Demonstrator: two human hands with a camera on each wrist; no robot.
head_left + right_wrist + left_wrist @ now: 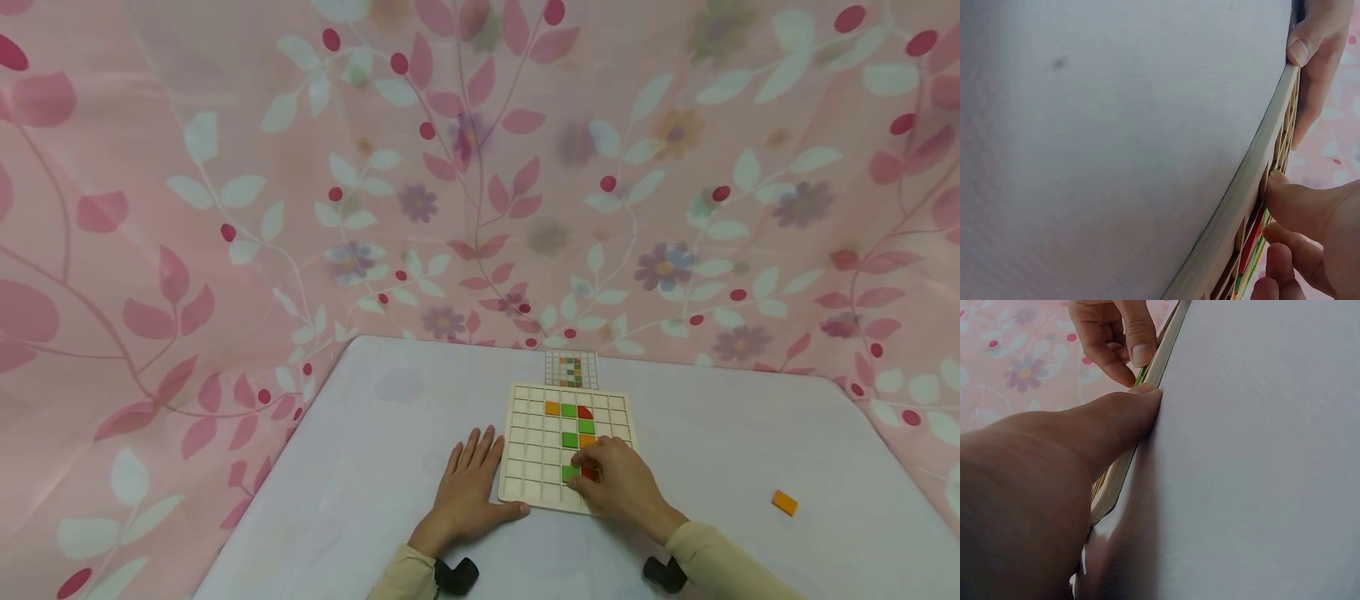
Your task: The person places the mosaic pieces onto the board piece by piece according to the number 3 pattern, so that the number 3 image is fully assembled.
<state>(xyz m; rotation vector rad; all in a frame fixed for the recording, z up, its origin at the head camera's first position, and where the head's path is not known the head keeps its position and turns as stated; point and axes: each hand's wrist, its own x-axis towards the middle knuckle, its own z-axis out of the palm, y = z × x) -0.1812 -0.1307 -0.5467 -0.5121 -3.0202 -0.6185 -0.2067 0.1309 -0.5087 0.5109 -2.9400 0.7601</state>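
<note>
The left hand [468, 483] lies flat on the surface [360, 467], fingers straight, thumb pressed against the grid board's [528, 475] near edge. Just right of it, the right hand [615, 483] curls over the board, fingertips pinching a red tile [590, 473] beside a green tile [570, 472].

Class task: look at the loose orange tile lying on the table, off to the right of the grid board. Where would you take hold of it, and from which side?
Pinch the orange tile across two opposite edges, coming straight down from above. It lies flat on the table with nothing around it, so only its thin sides offer a grip. The right hand is nearer it.
</note>
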